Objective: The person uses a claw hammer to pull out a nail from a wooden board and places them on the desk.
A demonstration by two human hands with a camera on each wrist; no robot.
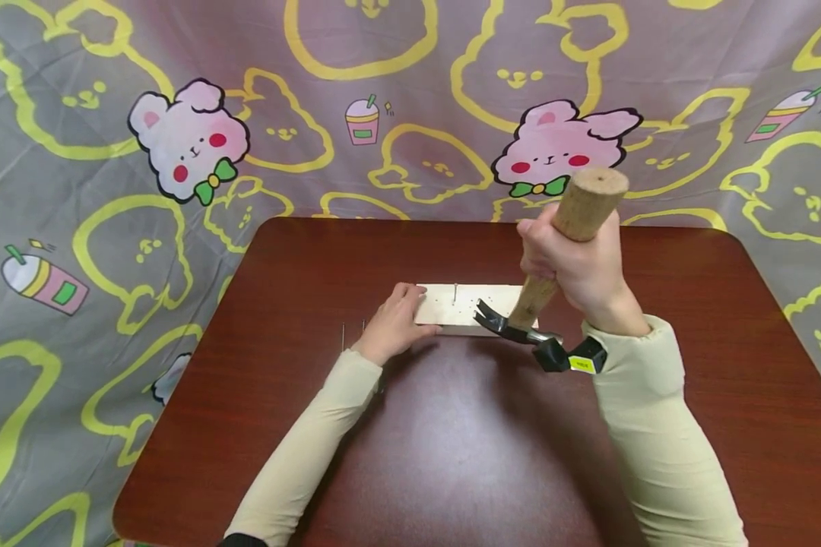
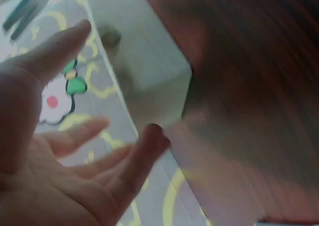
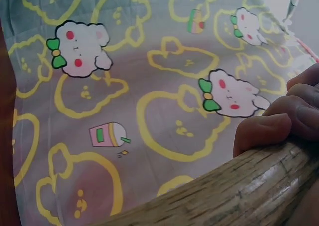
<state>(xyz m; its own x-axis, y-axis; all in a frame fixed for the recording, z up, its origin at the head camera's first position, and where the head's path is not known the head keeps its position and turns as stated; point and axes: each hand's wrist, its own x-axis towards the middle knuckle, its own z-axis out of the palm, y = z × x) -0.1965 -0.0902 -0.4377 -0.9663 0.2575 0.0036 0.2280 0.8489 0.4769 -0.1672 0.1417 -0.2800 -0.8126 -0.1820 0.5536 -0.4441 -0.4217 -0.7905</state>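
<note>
A pale wooden block (image 1: 427, 308) lies crosswise on the table, with small dark holes or marks on its top. A nail (image 1: 455, 293) stands upright in it. My left hand (image 1: 393, 323) is at the block's left end, thumb at the front side; in the left wrist view its fingers (image 2: 127, 173) are spread and loosely bent, one tip close to the block's end. My right hand (image 1: 581, 262) grips the wooden handle of a claw hammer (image 1: 540, 292), butt end up. The black hammer head hangs low over the block's right part. In the right wrist view only the handle (image 3: 234, 186) shows.
Thin nails (image 1: 343, 334) are by the left forearm, partly hidden by it. The dark red-brown table (image 1: 451, 441) has rounded corners. A patterned cloth (image 1: 410, 99) hangs behind and at the sides. A black device with a yellow label (image 1: 581, 363) sits at the right wrist.
</note>
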